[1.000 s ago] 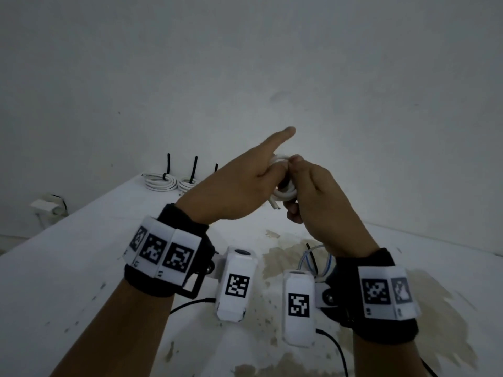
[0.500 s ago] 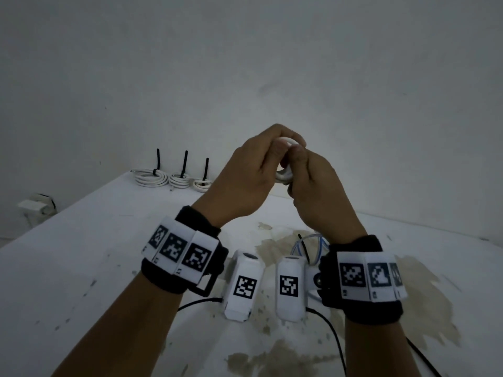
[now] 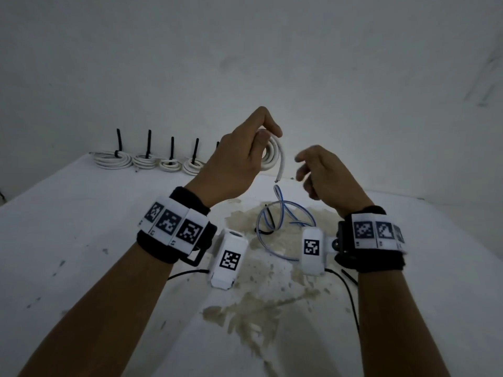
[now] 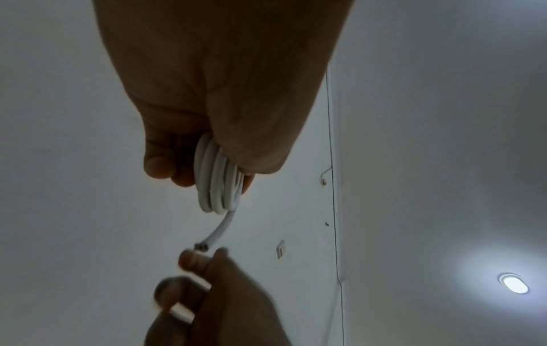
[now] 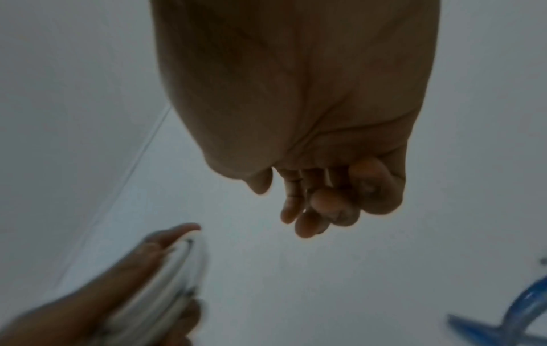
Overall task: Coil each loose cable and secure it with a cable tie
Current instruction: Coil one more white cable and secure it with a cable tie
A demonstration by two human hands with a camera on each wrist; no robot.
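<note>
Stained white table [image 3: 81,240], smooth round white cable coil [image 3: 275,156] in left hand [image 3: 239,159]

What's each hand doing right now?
Left hand: grips the coiled white cable, no tie visible on it.
Right hand: holds nothing, fingers loosely curled.

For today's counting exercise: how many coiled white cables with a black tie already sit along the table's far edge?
4 clearly, in one row by the wall: far-left coil, second coil, third coil, fourth coil. Another tie tip shows beside the left hand, so a fifth may be hidden.
</note>
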